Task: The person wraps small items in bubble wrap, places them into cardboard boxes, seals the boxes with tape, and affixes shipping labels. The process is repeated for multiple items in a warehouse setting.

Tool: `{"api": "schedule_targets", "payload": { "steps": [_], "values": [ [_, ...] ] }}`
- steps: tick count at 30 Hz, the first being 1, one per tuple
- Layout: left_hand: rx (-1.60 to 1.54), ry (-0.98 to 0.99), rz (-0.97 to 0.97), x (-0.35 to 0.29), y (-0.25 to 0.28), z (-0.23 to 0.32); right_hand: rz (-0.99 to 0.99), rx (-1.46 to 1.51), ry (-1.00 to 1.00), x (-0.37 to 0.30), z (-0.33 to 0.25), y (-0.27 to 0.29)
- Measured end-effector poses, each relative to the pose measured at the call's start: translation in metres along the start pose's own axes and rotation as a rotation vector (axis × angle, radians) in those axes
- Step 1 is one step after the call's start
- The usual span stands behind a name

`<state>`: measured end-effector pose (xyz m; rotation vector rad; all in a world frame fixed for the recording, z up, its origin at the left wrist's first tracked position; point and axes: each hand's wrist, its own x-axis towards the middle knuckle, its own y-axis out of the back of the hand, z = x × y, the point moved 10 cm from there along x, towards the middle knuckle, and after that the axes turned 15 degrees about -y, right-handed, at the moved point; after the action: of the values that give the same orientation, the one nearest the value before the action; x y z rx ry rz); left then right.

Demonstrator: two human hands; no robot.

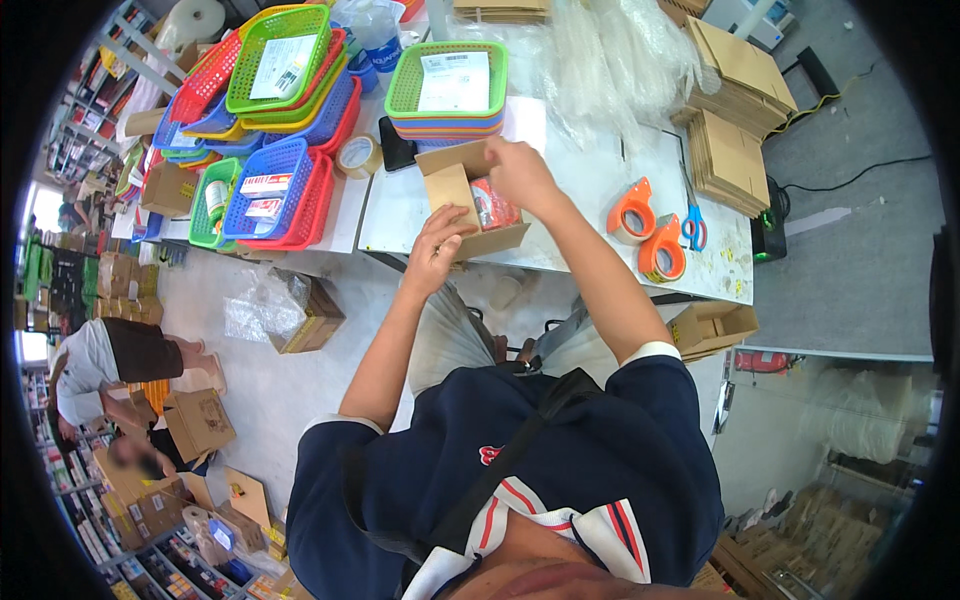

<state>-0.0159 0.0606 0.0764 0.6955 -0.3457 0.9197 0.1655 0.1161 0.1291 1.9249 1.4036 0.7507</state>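
A pale, scuffed tabletop (720, 268) carries the work, its near edge facing the wearer. Toward the near right corner lie two orange tape dispensers (620, 213) and blue-handled scissors (694, 230); flattened cartons (733, 165) are stacked along the right edge, clear plastic wrap (610, 75) heaped toward the far edge. A basket stack (445, 127) and a black phone (396, 146) sit left of centre. The room has a grey floor (240, 390), and another person (145, 345) bends among cartons on the left.

The open cardboard box (447, 185) sits at the near edge, toward the near left corner, plain brown with flaps raised. Inside is a red packet (493, 205) with paler markings.

The left hand (437, 245), half-curled, touches the box's near left side; whether it grips the card cannot be told. The right hand (517, 172) is bent inward at the far right side, its fingertips hard to make out, so its hold is unclear. The packet is partly covered by that hand, and the box's bottom is hidden.
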Motion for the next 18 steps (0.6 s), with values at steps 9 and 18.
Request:
{"api": "schedule_targets", "payload": {
  "steps": [9,18],
  "values": [
    [-0.057,0.04,-0.068,-0.007,0.001,-0.018,-0.312,-0.266,0.138,-0.003,-0.038,-0.085],
    [-0.111,0.059,-0.004,-0.006,-0.004,-0.022,-0.402,-0.222,0.06,-0.009,0.02,-0.072]
  ]
}}
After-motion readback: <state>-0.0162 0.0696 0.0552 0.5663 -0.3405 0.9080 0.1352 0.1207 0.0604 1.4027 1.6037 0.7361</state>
